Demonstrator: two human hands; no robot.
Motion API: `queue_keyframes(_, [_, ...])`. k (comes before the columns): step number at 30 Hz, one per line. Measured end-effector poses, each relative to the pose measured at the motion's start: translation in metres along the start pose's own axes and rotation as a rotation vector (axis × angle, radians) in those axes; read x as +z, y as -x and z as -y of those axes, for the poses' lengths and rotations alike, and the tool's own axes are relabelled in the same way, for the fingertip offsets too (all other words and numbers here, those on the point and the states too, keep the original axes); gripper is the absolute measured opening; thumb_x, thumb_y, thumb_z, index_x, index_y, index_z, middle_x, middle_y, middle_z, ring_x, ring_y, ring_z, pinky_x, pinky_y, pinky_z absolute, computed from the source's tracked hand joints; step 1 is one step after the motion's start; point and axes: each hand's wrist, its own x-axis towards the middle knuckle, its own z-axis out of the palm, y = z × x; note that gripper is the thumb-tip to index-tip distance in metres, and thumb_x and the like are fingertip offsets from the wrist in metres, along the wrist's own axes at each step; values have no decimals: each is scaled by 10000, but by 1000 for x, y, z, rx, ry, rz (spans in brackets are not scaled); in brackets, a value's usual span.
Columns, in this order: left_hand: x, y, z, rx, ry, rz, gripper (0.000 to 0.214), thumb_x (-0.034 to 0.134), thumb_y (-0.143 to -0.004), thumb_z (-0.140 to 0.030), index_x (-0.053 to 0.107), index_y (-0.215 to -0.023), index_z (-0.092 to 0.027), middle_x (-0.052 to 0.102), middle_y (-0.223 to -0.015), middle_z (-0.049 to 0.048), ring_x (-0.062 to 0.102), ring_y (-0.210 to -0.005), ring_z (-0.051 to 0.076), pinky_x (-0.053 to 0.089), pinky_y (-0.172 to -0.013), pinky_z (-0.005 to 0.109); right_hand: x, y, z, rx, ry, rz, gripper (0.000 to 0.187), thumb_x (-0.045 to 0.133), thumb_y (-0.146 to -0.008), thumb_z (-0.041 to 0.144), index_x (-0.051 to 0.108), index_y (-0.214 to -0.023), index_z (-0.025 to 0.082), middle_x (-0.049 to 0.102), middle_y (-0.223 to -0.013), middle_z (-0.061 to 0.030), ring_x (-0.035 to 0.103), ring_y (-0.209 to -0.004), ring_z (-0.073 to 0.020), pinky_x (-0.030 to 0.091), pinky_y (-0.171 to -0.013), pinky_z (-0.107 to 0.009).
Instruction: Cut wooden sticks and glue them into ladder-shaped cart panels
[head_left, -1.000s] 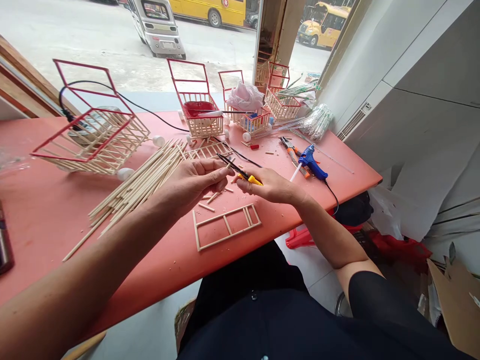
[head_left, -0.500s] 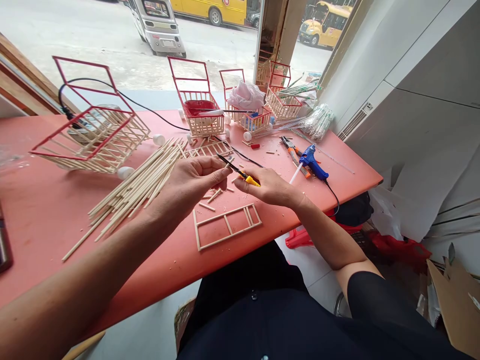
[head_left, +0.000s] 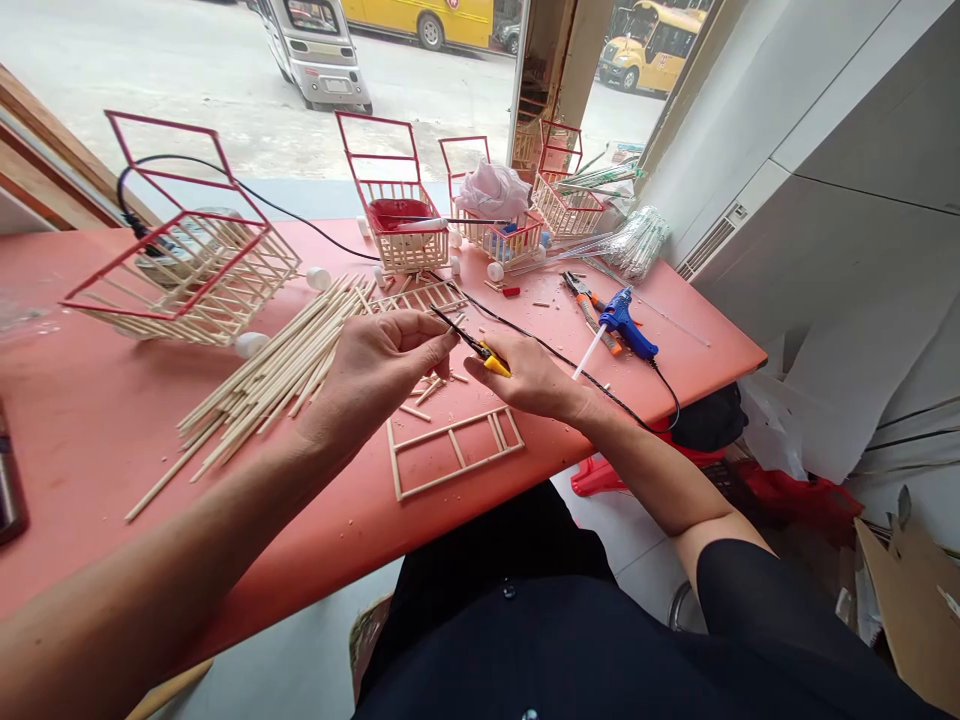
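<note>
My left hand [head_left: 394, 355] is closed in a pinch on a short wooden stick [head_left: 458, 322], mostly hidden by the fingers. My right hand [head_left: 531, 378] grips a yellow-handled cutter [head_left: 495, 362], whose narrow dark blades point up and left, meeting the stick at my left fingertips. Below both hands, a flat ladder-like wooden frame [head_left: 459, 466] lies on the pink table [head_left: 315, 560]. Loose wooden sticks [head_left: 262, 385] are heaped beside my left forearm. Short offcuts [head_left: 429, 390] lie under my hands. A slatted wooden panel [head_left: 424, 298] rests just beyond them.
Small wooden carts with red trim [head_left: 199, 275] stand along the table's far side. Pliers [head_left: 589, 305] and a blue glue gun [head_left: 628, 325] lie to the right, the gun's black cord [head_left: 667, 390] hanging over the edge. A plastic-wrapped bundle [head_left: 637, 245] sits behind.
My right hand and the cutter have shifted slightly left, and the cutter has turned a little. My left hand stays nearly in place. More black cord shows beside my right wrist.
</note>
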Motion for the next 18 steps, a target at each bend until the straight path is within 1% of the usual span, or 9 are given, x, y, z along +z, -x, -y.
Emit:
queue_keyframes(2, [0, -1, 1, 9, 4, 8, 410, 960, -712, -534, 818, -788, -158, 691, -641, 25, 577, -602, 138, 422, -563, 253, 4, -1, -4, -44, -28, -24, 554, 549, -1027, 724, 431, -786, 239, 515, -775, 7, 465, -783, -168, 333, -752, -327])
queue_keyframes(6, [0, -3, 5, 32, 7, 11, 377, 937, -717, -506, 808, -771, -156, 670, -624, 15, 550, -584, 128, 407, -554, 250, 8, -2, -8, -114, -21, -77, 477, 554, -1044, 624, 413, -791, 245, 515, -790, -2, 470, -805, -176, 343, -763, -331])
queue_keyframes(8, [0, -4, 7, 47, -4, 6, 339, 909, -736, -478, 813, -786, -157, 669, -624, 14, 549, -583, 130, 409, -555, 251, 9, -3, -9, -120, -4, -93, 459, 545, -1046, 609, 412, -798, 247, 522, -799, -8, 476, -819, -182, 349, -770, -331])
queue_keyframes(10, [0, -5, 10, 73, -38, -4, 276, 858, -777, -435, 812, -795, -164, 674, -631, 13, 551, -584, 132, 419, -562, 253, 8, -3, -9, -98, 17, -91, 483, 529, -1047, 649, 416, -807, 246, 533, -813, -16, 485, -838, -189, 356, -783, -332])
queue_keyframes(12, [0, -6, 13, 102, -96, -18, 229, 802, -820, -399, 797, -778, -174, 674, -631, 11, 550, -575, 132, 422, -565, 256, 5, -5, -8, -54, 39, -49, 533, 512, -1041, 723, 443, -824, 241, 552, -835, -22, 494, -857, -196, 363, -801, -333])
queue_keyframes(15, [-1, -7, 17, 148, -192, -52, 218, 754, -859, -381, 773, -757, -190, 675, -627, 7, 548, -565, 136, 414, -564, 262, -3, -7, -4, 14, 44, 65, 598, 497, -1024, 804, 508, -880, 224, 590, -888, -31, 507, -870, -199, 374, -821, -337])
queue_keyframes(18, [-1, -7, 19, 203, -255, -71, 232, 713, -892, -370, 749, -731, -206, 670, -623, 4, 549, -576, 143, 426, -593, 269, -11, -9, 0, 31, -31, 176, 627, 492, -1020, 825, 563, -946, 206, 615, -923, -33, 519, -866, -195, 399, -824, -335])
